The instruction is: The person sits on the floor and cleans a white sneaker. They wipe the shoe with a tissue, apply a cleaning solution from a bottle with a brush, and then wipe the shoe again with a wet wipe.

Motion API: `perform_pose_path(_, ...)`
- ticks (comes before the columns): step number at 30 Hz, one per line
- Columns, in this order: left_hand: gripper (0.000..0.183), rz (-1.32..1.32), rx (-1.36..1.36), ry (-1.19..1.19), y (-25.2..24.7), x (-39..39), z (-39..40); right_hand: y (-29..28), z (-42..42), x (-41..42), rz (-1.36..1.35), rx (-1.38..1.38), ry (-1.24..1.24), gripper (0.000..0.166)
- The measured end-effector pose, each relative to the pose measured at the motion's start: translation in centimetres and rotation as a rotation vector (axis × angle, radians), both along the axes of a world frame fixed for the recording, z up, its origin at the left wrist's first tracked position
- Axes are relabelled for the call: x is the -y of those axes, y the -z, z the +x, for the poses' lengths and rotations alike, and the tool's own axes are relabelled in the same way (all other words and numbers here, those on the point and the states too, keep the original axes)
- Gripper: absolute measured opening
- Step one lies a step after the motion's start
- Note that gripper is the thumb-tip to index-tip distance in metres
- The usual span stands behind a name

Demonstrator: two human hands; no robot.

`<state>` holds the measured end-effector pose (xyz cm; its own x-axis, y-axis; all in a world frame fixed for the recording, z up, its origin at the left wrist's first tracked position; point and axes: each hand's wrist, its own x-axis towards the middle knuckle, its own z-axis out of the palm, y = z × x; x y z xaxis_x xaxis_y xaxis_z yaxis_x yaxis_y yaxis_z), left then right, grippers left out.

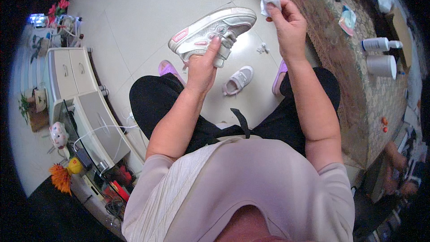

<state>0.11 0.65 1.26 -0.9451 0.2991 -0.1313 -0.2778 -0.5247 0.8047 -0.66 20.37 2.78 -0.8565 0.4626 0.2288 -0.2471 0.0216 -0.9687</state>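
Note:
My left hand (203,67) grips a white child's sneaker (201,30) with pink accents, its fingers inside the opening and the thumb over the straps. The shoe is tipped on its side above the floor, toe to the upper right. To its right, my right hand (285,23) pinches a crumpled white wipe or tissue (270,0), held apart from the shoe. A similar small sneaker (239,80) lies on the tiles between my feet, which wear purple slippers (167,68). Crumpled white scraps (263,48) lie on the floor beyond it.
At right a cloth-covered table (379,97) bears a wipes packet (348,20), a white bottle (375,44) and a white tub (381,66). At left stands a low cabinet (72,70) with a white cable (107,126) across it. A person's arm (395,156) shows at lower right.

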Motion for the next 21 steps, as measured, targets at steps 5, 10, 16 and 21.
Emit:
perform_pose_path(5, 0.035, -0.099, -0.094, 0.021, -0.4, -0.2, 0.5, 0.4, -0.1, 0.3, 0.272, -0.020, 0.091, 0.014)
perform_pose_path(10, 0.034, 0.055, 0.096, -0.037, 0.2, -0.4, -0.8, 0.8, -0.2, -0.3, 0.247, -0.055, 0.106, 0.013)
perform_pose_path(16, 0.036, 0.135, 0.678, -0.073, 13.9, 1.3, -4.8, -0.1, 1.0, 0.0, 0.175, -0.058, 0.051, 0.014)
perform_pose_path(21, 0.035, 0.188, 1.000, -0.257, 25.9, 2.9, -3.1, -0.2, 2.1, -0.7, 0.219, 0.065, 0.033, 0.015)
